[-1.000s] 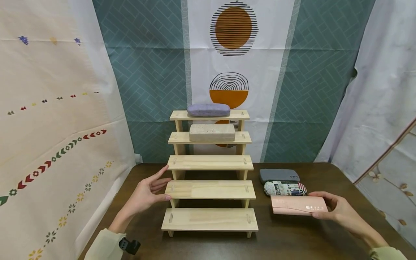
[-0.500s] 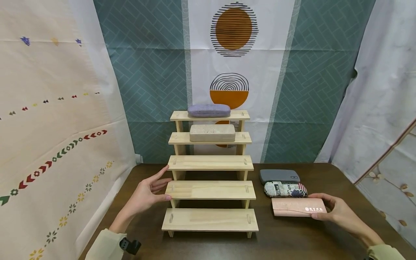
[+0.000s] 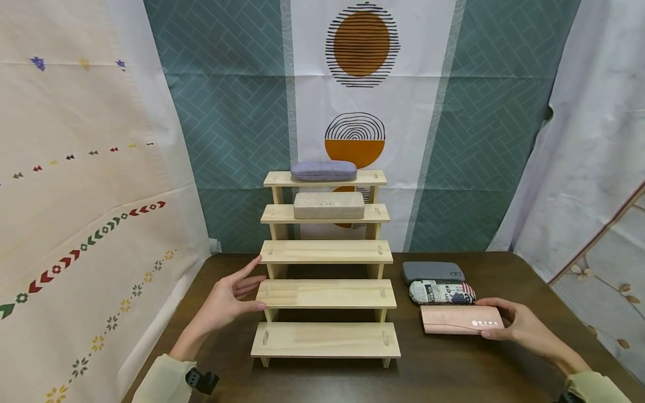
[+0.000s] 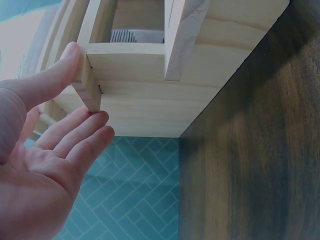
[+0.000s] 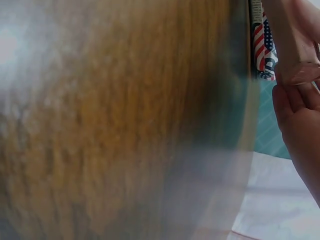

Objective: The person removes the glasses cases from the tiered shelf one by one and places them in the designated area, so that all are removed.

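A pink glasses case (image 3: 456,320) with white lettering lies right of the wooden tiered shelf (image 3: 326,293). My right hand (image 3: 519,330) pinches its right end between thumb and fingers; in the right wrist view the pink case (image 5: 295,47) shows at the upper right. At the shelf's left side, my left hand (image 3: 224,302) touches the board ends with fairly straight fingers. The left wrist view shows that hand (image 4: 47,160) with thumb and fingertips against one board end. On the upper tiers sit a purple case (image 3: 323,170) and a beige box-shaped case (image 3: 329,206).
Just behind the pink case lie a newsprint-patterned case (image 3: 441,292) and a grey case (image 3: 433,272), close together. All stand on a dark brown table (image 3: 433,375). Patterned cloths (image 3: 237,129) hang behind and on both sides.
The pink case has come slightly toward me and tipped a little, with my right hand shifting slightly left along with it. My left hand and the shelf have stayed in place.
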Available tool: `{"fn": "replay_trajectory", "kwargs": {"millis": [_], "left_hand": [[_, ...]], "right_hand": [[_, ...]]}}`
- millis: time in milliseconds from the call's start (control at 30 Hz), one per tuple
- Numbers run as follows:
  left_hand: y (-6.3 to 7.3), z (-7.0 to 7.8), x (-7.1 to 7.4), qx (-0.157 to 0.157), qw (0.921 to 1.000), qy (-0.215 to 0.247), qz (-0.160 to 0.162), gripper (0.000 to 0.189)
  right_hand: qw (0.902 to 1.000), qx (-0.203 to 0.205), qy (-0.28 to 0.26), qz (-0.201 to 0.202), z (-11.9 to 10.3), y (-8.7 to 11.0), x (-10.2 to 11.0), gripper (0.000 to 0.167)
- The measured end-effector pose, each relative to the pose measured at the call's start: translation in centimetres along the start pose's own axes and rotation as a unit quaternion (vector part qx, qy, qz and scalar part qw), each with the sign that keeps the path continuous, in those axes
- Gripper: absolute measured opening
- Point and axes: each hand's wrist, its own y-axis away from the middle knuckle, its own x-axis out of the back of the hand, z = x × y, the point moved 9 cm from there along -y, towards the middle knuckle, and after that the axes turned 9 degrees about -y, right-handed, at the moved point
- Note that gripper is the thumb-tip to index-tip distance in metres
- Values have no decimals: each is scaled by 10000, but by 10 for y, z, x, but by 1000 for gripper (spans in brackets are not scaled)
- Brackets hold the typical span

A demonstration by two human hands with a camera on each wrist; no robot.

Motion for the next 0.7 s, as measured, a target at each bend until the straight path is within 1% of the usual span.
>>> {"fn": "replay_trajectory", "kwargs": {"millis": [133, 333, 533, 700], "left_hand": [[0, -1, 0, 9, 10000, -6, -9, 105], [0, -1, 0, 20, 10000, 25, -5, 105], [0, -1, 0, 2, 10000, 29, -2, 105], [1, -1, 0, 15, 10000, 38, -6, 105]], "right_hand": [[9998, 122, 172, 40, 0, -1, 1, 61], [9976, 351, 581, 120, -2, -3, 3, 60], [9960, 467, 745, 125, -1, -4, 4, 59], [9935, 708, 881, 163, -3, -5, 3, 60]]}}
